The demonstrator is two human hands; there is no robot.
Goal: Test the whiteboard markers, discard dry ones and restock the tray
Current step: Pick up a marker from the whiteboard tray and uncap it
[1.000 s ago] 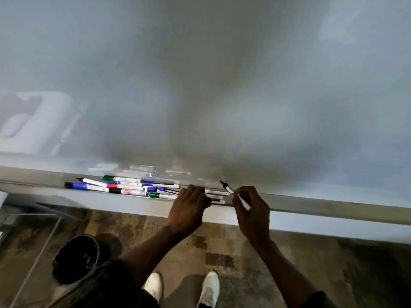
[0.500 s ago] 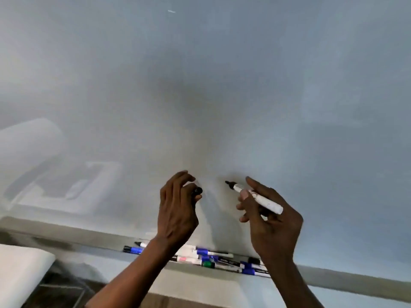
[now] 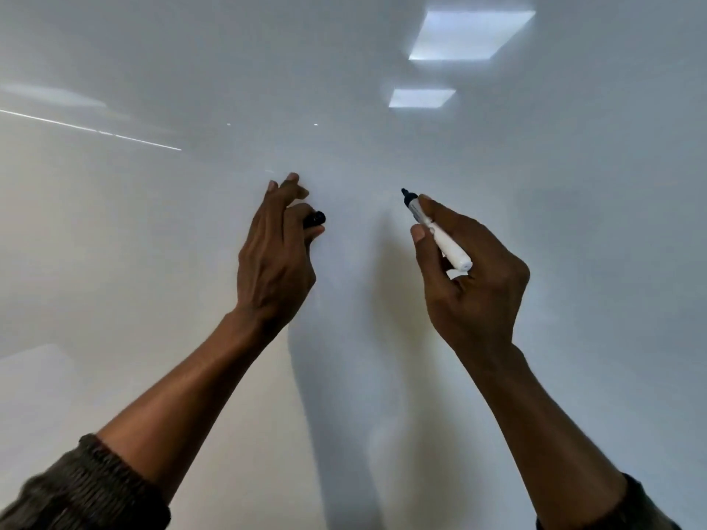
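My right hand (image 3: 470, 277) holds an uncapped white marker (image 3: 440, 235) with a black tip, the tip pointing up-left just off the whiteboard (image 3: 344, 89). To its left, my left hand (image 3: 275, 254) pinches the marker's black cap (image 3: 314, 219) between thumb and curled fingers, with two fingers stretched up toward the board. Both hands are raised in front of the blank white surface. The tray and the other markers are out of view.
The whiteboard fills the whole view. It reflects two ceiling light panels (image 3: 470, 34) at the upper right and a thin bright streak (image 3: 92, 128) at the left. Shadows of my arms fall on the board below the hands.
Both hands rose from the tray to the board, marker in the right and cap in the left. My view tilted up, so the tray, the other markers and the floor dropped out of sight.
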